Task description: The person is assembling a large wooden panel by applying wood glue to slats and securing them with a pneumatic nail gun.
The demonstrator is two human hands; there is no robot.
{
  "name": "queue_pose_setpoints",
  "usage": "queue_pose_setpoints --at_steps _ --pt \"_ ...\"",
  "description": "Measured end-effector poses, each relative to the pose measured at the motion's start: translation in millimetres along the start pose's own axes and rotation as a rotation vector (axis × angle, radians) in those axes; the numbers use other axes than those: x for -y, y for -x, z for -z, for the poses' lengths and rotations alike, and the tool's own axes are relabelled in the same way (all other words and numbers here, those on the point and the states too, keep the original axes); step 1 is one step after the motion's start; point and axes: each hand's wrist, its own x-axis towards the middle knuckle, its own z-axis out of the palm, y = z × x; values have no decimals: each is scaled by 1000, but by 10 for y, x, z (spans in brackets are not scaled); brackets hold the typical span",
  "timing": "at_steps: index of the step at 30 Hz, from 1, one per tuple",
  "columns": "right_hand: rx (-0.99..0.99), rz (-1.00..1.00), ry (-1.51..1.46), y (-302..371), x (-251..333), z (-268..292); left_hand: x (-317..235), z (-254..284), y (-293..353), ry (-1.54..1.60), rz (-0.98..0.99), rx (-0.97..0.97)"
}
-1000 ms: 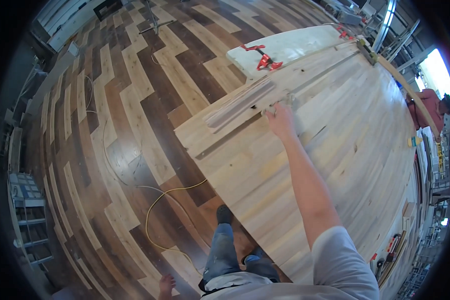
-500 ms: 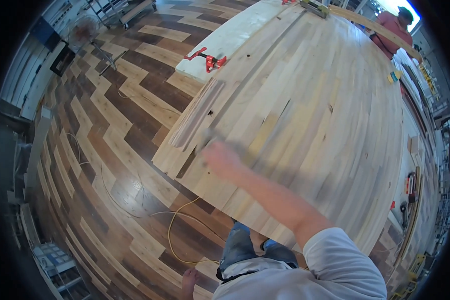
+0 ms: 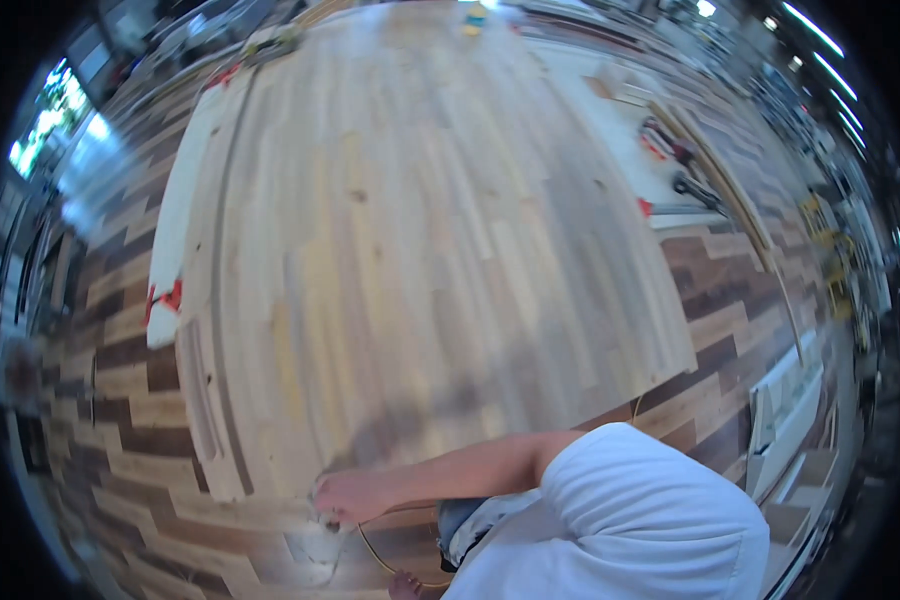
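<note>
The right hand (image 3: 346, 497) is reaching to the near edge of the laminated wood panel (image 3: 420, 250); the left hand (image 3: 405, 585) is hanging apart from it; neither grip is showing clearly.

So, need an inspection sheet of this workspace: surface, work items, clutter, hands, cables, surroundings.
Surface: panel of wood strips in mixed tones, with dark knots.
Work items: thin strips along the panel's left edge; red clamp on the left, by a white board.
Clutter: dark and red tools right of the panel; small yellow item at its far end, kind unclear.
Hands: right hand at the near-left edge, something blurred at its fingers, grip unclear; left hand low in view, partly cut off.
Cables: yellow cord curving near both hands.
Surroundings: plank floor; strip lights upper right.
</note>
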Motion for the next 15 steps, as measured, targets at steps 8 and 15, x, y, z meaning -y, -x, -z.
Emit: queue_pose_setpoints --at_steps 8,15 --pt "-1268 -584 -511 3127 167 2163 -150 -1092 -569 -777 -174 24" --pt "-1544 -721 -827 5298 401 2454 638 -2660 -202 -1045 -489 186"
